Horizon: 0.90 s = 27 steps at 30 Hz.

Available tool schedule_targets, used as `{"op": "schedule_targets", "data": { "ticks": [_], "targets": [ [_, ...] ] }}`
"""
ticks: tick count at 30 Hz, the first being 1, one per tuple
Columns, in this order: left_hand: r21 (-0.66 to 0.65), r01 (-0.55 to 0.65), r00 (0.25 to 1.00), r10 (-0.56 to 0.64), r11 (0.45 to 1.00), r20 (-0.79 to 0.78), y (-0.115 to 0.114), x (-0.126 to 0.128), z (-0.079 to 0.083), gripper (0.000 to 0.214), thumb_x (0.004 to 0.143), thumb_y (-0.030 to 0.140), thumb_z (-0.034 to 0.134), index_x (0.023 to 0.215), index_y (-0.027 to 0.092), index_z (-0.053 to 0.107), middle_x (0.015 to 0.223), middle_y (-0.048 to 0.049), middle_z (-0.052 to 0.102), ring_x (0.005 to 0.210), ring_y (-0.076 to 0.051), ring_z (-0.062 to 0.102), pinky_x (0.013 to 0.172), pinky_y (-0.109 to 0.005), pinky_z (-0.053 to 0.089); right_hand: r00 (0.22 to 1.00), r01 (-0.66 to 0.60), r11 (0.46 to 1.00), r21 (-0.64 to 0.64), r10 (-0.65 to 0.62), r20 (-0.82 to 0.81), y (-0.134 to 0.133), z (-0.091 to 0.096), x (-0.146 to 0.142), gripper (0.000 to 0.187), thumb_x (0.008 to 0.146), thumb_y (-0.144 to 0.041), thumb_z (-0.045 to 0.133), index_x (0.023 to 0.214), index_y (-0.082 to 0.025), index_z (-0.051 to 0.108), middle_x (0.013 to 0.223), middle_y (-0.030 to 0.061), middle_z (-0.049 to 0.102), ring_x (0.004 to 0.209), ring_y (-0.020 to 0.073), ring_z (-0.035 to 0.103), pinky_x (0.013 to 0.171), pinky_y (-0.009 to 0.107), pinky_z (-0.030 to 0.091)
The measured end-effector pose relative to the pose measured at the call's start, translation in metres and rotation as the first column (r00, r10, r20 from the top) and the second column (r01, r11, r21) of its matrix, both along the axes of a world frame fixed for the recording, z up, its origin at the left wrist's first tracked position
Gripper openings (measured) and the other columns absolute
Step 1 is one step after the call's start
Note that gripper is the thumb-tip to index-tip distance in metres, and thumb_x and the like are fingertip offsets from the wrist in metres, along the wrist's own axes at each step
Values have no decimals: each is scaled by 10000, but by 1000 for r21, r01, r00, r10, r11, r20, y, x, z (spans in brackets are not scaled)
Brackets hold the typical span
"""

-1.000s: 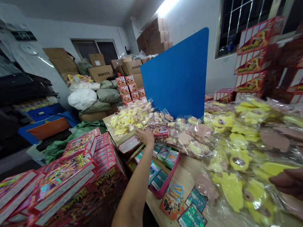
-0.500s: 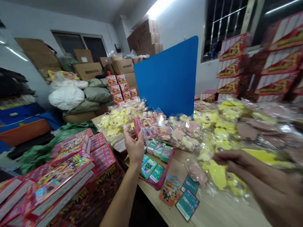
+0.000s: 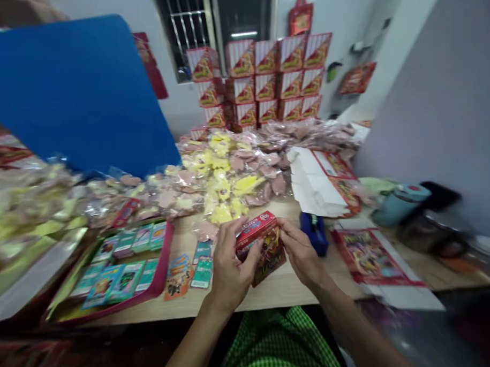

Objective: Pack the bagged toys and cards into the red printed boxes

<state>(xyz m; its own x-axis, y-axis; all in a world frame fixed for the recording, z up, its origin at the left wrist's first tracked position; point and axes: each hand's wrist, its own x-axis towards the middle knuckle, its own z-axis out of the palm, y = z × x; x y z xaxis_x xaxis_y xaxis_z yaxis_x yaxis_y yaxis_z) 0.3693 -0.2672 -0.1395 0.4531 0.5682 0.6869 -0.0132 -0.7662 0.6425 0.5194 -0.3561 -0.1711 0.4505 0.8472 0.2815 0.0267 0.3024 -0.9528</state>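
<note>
Between my two hands, over the table's front part, is a small red printed card box [image 3: 270,251], tilted, its top end toward me. My left hand [image 3: 235,264] wraps its left side, thumb across the front. Around the right upper edge are the fingers of my right hand [image 3: 301,251]. Left of my hands lie teal cards [image 3: 202,271] and an orange printed card [image 3: 178,277]. Farther left, an open pink-rimmed tray [image 3: 166,261] holds stacks of teal-backed cards [image 3: 130,278]. A blue tape dispenser [image 3: 314,235] stands just right of my right hand.
Bagged yellow and pinkish pieces [image 3: 221,179] heap across the table's back. A blue panel [image 3: 77,98] stands at left, with stacked red boxes [image 3: 265,81] behind. At right are flattened cartons [image 3: 368,254], a light-blue bottle [image 3: 402,202] and a dark mug [image 3: 427,230].
The view has swung right. The red box, earlier in my left hand over the tray, is now in front of me. My right hand has come in and grips it too.
</note>
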Motion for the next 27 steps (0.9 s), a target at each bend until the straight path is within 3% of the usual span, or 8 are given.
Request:
{"op": "schedule_targets", "data": {
  "ticks": [2, 5, 10, 13, 16, 21, 27],
  "targets": [
    [-1, 43, 999, -43, 999, 3, -4, 10, -14, 484, 907, 270, 711, 1352, 237, 524, 1178, -77, 630, 1073, -205, 647, 940, -350, 574, 990, 121, 992, 23, -123, 63, -14, -11, 4, 341, 1031, -442, 478, 1256, -256, 653, 1261, 60, 676, 1183, 254, 622, 1028, 414, 513],
    [10, 109, 994, -109, 994, -11, -3, 16, -32, 460, 914, 267, 701, 1328, 235, 501, 1149, -69, 623, 1029, -194, 656, 897, -325, 582, 957, 209, 978, -13, -202, 210, -29, -23, 9, 319, 1042, -370, 446, 1239, -247, 664, 1214, 63, 691, 1164, 244, 628, 1030, 413, 511],
    [108, 192, 981, -186, 975, -62, 4, 12, -54, 371, 940, 230, 661, 1275, 221, 500, 1101, -64, 616, 997, -184, 649, 857, -305, 575, 835, 282, 959, 34, -263, 484, -43, -18, 5, 408, 974, -166, 474, 1362, -244, 571, 1374, 106, 594, 1310, 255, 533, 1065, 455, 483],
    [146, 221, 973, -208, 964, -102, 6, 10, -56, 347, 948, 225, 653, 1270, 222, 524, 1110, -77, 619, 1034, -204, 637, 877, -341, 570, 764, 176, 983, 42, -164, 624, -45, -5, 1, 500, 925, -76, 480, 1393, -248, 520, 1451, 121, 510, 1412, 263, 429, 1166, 513, 386],
    [168, 238, 968, -218, 957, -129, 8, 10, -54, 312, 949, 213, 652, 1249, 229, 570, 1100, -79, 629, 1045, -216, 636, 877, -367, 571, 721, 101, 995, 5, -77, 689, -43, 4, 2, 504, 884, -24, 468, 1335, -234, 545, 1382, 133, 525, 1397, 273, 430, 1160, 520, 399],
    [207, 238, 970, -220, 949, -105, 8, 9, -55, 315, 938, 191, 681, 1240, 221, 598, 1118, -87, 650, 1038, -206, 665, 844, -345, 593, 716, 104, 994, 35, -99, 691, -37, 0, 7, 480, 861, 3, 450, 1267, -229, 561, 1218, 118, 566, 1278, 282, 503, 1081, 510, 470],
    [249, 214, 976, -199, 944, -85, 6, 9, -59, 312, 906, 115, 707, 1185, 228, 627, 1137, -82, 689, 986, -178, 704, 783, -292, 615, 705, 123, 992, 35, -112, 700, -39, 1, 4, 409, 907, -16, 438, 1237, -232, 546, 1200, 116, 565, 1249, 280, 515, 1050, 514, 484]
  ]
}}
